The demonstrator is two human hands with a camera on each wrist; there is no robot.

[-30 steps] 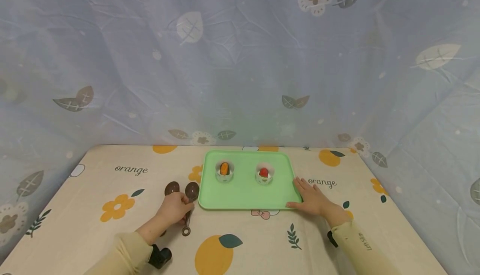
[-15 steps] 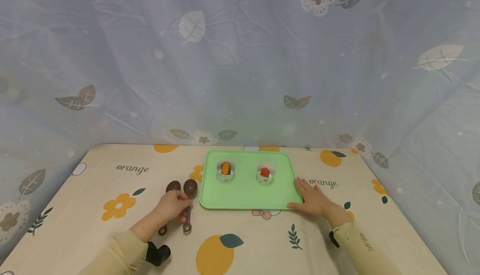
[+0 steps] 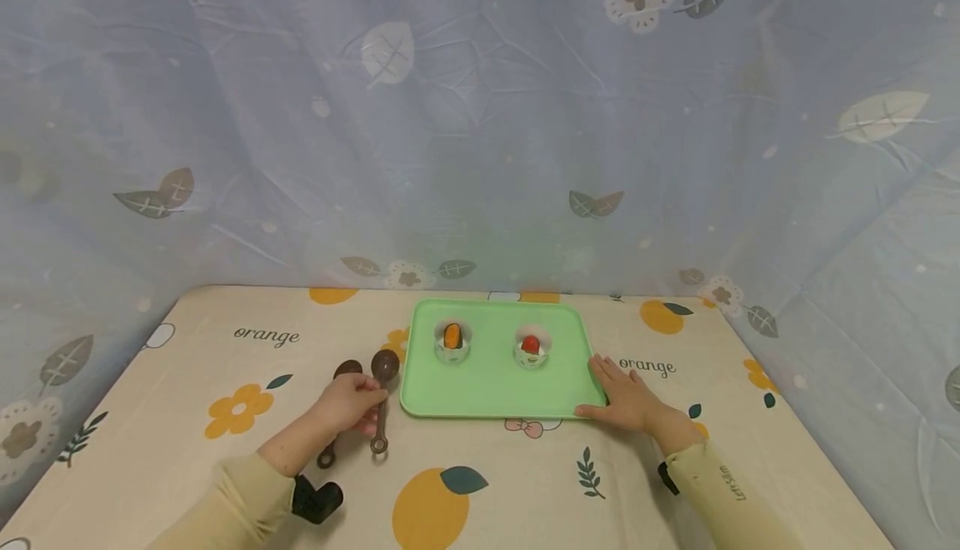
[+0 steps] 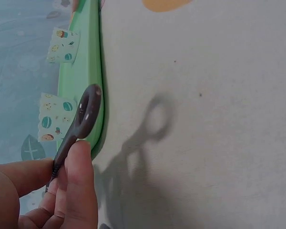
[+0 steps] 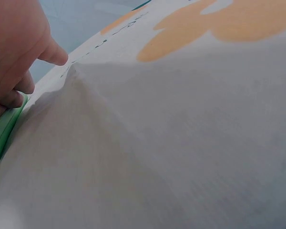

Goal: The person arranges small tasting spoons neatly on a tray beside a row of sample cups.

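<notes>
My left hand (image 3: 347,407) pinches the handle of a dark brown spoon (image 3: 386,365) between thumb and fingers. In the left wrist view the ring-ended handle (image 4: 89,112) is raised, its shadow falling apart from it on the cloth. A second brown spoon (image 3: 326,457) lies under and beside that hand, mostly covered by it. To the right is a light green tray (image 3: 465,396) bearing two small patterned paper cups. My right hand (image 3: 626,397) rests with spread fingers against the tray's right edge and holds nothing.
The left cup (image 3: 452,357) contains an orange-and-dark piece (image 3: 452,336); the right cup (image 3: 532,359) contains a red piece (image 3: 531,344). A fruit-print cloth (image 3: 525,483) covers the table. A pale blue patterned curtain (image 3: 480,133) hangs behind and at the sides.
My left hand has lifted the right-hand spoon slightly and shifted it a little away from me. The second spoon's ring has come into sight below the hand. My right hand stays at the tray.
</notes>
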